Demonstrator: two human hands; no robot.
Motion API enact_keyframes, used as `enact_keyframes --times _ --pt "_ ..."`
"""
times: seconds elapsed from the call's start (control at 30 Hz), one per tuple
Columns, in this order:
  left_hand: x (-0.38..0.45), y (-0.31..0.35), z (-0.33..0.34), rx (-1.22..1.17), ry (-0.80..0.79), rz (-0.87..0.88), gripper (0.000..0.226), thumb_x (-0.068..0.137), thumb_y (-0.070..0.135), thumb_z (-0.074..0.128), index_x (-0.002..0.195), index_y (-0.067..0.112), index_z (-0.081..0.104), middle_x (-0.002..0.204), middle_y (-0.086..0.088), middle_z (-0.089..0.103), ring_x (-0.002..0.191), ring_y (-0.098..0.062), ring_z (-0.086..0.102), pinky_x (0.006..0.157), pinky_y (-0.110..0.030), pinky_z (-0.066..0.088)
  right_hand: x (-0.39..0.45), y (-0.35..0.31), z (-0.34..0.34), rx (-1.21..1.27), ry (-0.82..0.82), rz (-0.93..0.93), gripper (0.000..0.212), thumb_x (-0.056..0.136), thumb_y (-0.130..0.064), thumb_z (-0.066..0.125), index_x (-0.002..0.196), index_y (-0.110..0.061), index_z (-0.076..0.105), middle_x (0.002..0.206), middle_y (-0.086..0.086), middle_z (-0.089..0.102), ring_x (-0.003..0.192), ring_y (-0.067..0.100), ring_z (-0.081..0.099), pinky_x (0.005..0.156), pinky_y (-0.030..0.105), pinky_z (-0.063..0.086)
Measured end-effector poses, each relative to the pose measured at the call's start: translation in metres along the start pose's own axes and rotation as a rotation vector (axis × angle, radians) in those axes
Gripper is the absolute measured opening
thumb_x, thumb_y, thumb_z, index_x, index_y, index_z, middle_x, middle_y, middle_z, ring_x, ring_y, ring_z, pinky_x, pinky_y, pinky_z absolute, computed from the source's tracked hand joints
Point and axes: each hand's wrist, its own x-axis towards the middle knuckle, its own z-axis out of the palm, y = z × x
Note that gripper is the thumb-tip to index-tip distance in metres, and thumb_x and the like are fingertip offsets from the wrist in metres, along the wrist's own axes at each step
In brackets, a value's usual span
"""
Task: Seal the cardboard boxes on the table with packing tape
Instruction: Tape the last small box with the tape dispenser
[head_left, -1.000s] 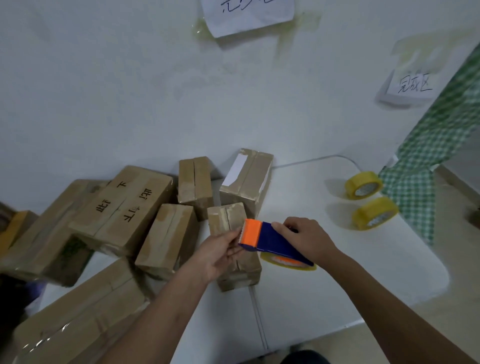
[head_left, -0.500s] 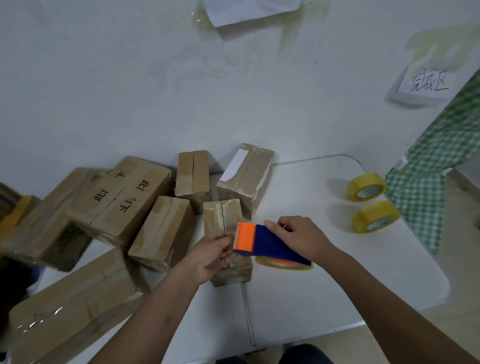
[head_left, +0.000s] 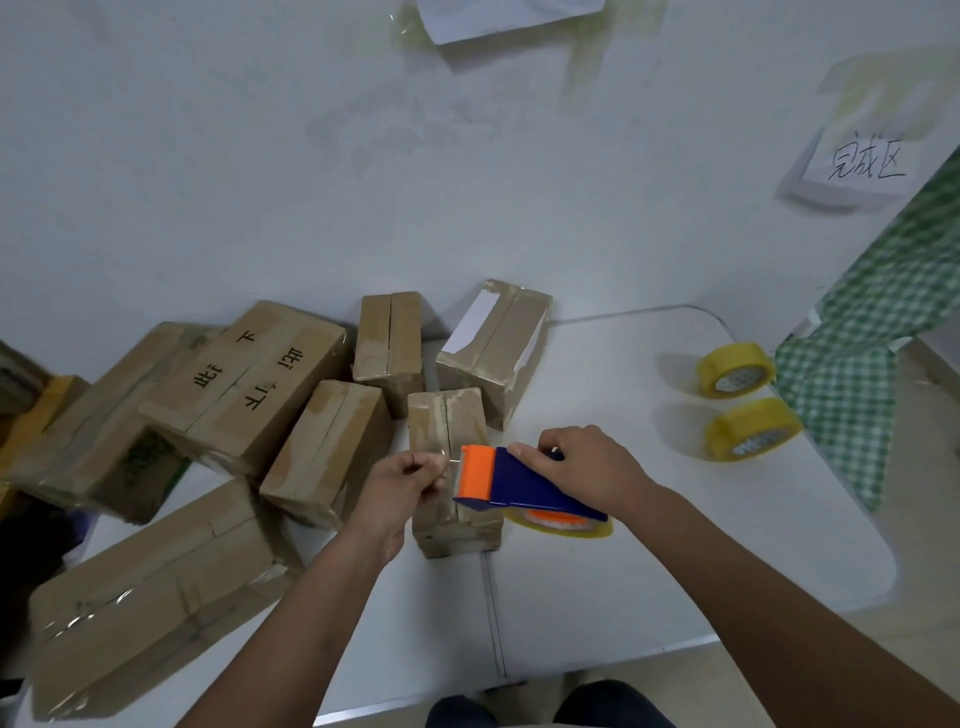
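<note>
Head view: right hand (head_left: 582, 470) grips the tape dispenser (head_left: 519, 480); left hand (head_left: 402, 480) pinches its tape end. Beyond the grip, a wall note (head_left: 865, 163) reads "完成区".

A white rounded-corner surface (head_left: 649, 582) carries a cluster of brown taped cardboard boxes (head_left: 322, 447) at left and two yellow packing-tape rolls (head_left: 735, 370) well apart at right.

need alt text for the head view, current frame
A right hand holds a blue-and-orange tape dispenser over a small cardboard box while the left hand pinches its tape end. More boxes lie left; two yellow tape rolls sit right.
</note>
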Motion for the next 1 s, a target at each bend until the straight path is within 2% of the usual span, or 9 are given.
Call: enact_keyframes --times 0.07,0.2,0.3,0.4,0.5,0.6,0.8,1.0 --pt "0.001 -0.004 -0.008 -0.041 0.039 -0.008 0.013 0.096 0.012 0.063 0.086 0.006 0.068 0.075 -0.006 0.063 0.077 -0.017 0.058 0.073 -0.027 0.051 0.001 -0.002 0.001 -0.022 -0.005 -0.025 0.053 0.091 -0.068 0.036 0.098 -0.023 0.064 0.092 -0.007 0.067 0.078 0.009 0.061 0.069 0.023 0.048" --pt "0.004 -0.014 -0.054 -0.121 0.215 -0.024 0.012 0.096 0.012 0.062 0.086 0.007 0.066 0.075 -0.005 0.062 0.075 -0.016 0.056 0.078 -0.028 0.049 0.0 0.012 -0.005 -0.123 -0.056 0.012 0.059 0.09 -0.072 0.033 0.094 -0.023 0.067 0.086 -0.004 0.066 0.077 0.011 0.06 0.077 0.03 0.052" --pt "0.001 -0.03 -0.074 -0.107 0.212 -0.074 0.01 0.096 0.012 0.063 0.088 0.007 0.067 0.076 -0.005 0.063 0.08 -0.019 0.057 0.083 -0.033 0.049 0.002 0.026 -0.007 -0.181 -0.08 0.023 0.06 0.088 -0.074 0.034 0.094 -0.024 0.068 0.085 -0.005 0.066 0.075 0.008 0.059 0.073 0.027 0.049" --pt "-0.006 -0.046 -0.065 -0.114 0.231 -0.124 0.008 0.096 0.014 0.064 0.094 0.007 0.068 0.087 -0.009 0.064 0.087 -0.022 0.06 0.089 -0.034 0.051 0.006 0.033 -0.003 -0.176 -0.098 0.055 0.057 0.088 -0.073 0.036 0.095 -0.025 0.066 0.083 -0.009 0.062 0.075 0.006 0.058 0.072 0.026 0.047" --pt "-0.015 -0.055 -0.053 -0.147 0.282 -0.15 0.01 0.095 0.015 0.064 0.099 0.006 0.068 0.094 -0.01 0.065 0.09 -0.021 0.062 0.086 -0.031 0.051 0.006 0.039 0.002 -0.194 -0.114 0.074 0.054 0.09 -0.071 0.037 0.094 -0.025 0.065 0.083 -0.009 0.062 0.076 0.005 0.057 0.071 0.025 0.044" --pt "-0.019 -0.061 -0.045 -0.192 0.287 -0.177 0.013 0.094 0.015 0.066 0.1 0.003 0.067 0.095 -0.011 0.065 0.091 -0.021 0.061 0.086 -0.03 0.049 0.004 0.046 0.007 -0.191 -0.107 0.097 0.055 0.09 -0.071 0.035 0.09 -0.026 0.066 0.085 -0.007 0.064 0.077 0.008 0.059 0.072 0.027 0.046" --pt "-0.016 -0.066 -0.034 -0.213 0.337 -0.166 0.009 0.094 0.014 0.067 0.088 0.009 0.065 0.089 -0.007 0.062 0.082 -0.017 0.059 0.076 -0.023 0.049 0.004 0.052 0.008 -0.199 -0.104 0.115 0.054 0.087 -0.074 0.037 0.089 -0.028 0.065 0.086 -0.008 0.063 0.079 0.009 0.059 0.076 0.029 0.05" --pt "-0.014 -0.074 -0.024 -0.229 0.386 -0.18 0.012 0.094 0.02 0.068 0.089 0.009 0.066 0.086 -0.005 0.063 0.082 -0.017 0.059 0.084 -0.029 0.049 0.002 0.048 0.004 -0.233 -0.105 0.11 0.051 0.088 -0.073 0.04 0.09 -0.026 0.06 0.09 -0.005 0.061 0.084 0.013 0.059 0.072 0.026 0.043"
